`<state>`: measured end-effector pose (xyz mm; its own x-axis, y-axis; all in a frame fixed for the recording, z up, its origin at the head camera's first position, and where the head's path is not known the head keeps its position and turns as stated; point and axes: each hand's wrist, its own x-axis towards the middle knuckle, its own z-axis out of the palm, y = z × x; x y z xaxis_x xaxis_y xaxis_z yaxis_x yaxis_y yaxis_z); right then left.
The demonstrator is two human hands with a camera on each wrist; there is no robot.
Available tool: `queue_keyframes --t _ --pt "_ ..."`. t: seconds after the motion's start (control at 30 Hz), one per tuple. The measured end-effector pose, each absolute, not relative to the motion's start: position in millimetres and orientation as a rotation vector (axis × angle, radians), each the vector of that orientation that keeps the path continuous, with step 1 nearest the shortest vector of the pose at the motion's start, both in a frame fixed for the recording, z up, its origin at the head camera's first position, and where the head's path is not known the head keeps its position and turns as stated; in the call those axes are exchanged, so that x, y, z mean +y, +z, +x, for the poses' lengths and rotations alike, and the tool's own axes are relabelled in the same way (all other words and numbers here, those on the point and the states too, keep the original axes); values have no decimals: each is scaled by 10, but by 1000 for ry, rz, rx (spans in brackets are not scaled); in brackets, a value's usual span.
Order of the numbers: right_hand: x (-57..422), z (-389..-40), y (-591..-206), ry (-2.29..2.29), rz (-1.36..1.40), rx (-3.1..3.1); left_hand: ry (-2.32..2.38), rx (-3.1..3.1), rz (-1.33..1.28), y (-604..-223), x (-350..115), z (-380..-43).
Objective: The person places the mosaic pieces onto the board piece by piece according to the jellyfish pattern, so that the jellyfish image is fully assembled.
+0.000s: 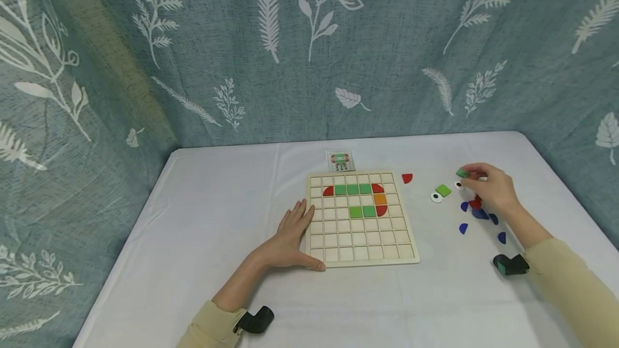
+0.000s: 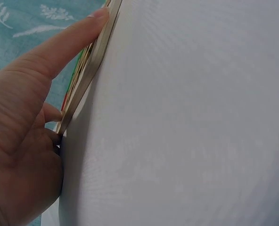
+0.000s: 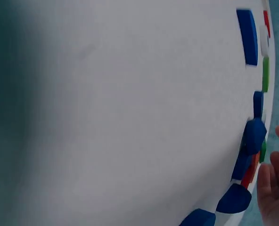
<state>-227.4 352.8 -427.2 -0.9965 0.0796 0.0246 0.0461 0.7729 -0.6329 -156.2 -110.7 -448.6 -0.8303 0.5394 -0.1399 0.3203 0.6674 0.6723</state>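
My left hand (image 1: 289, 240) lies spread along the left side of a wooden grid board (image 1: 343, 239), thumb near its front corner. The left wrist view shows that thumb (image 2: 69, 44) stretched along the board's edge. The grid holds green square tiles (image 1: 353, 189), an orange square (image 1: 380, 198) and red quarter-round tiles (image 1: 377, 188). My right hand (image 1: 494, 188) reaches over loose pieces, with curved index finger and thumb at a dark green tile (image 1: 462, 173); I cannot tell whether they pinch it. Partly under those fingers shows something red. In the right wrist view, the right fingers (image 3: 266, 181) are cut off.
A small pattern card (image 1: 340, 160) lies behind the board. To the right are a red quarter-round (image 1: 408, 178), a light green square (image 1: 443, 190), white eye discs (image 1: 436, 197) and several blue half-round pieces (image 1: 463, 228). A patterned curtain (image 1: 290, 101) hangs behind the white-covered table (image 1: 232, 187).
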Motion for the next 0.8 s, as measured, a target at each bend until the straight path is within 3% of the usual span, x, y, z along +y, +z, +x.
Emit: queue_keyframes --t 0.8 --pt "3453 -2392 -4251 1032 -136 -2941 961 2552 701 -4469 -1113 -1555"
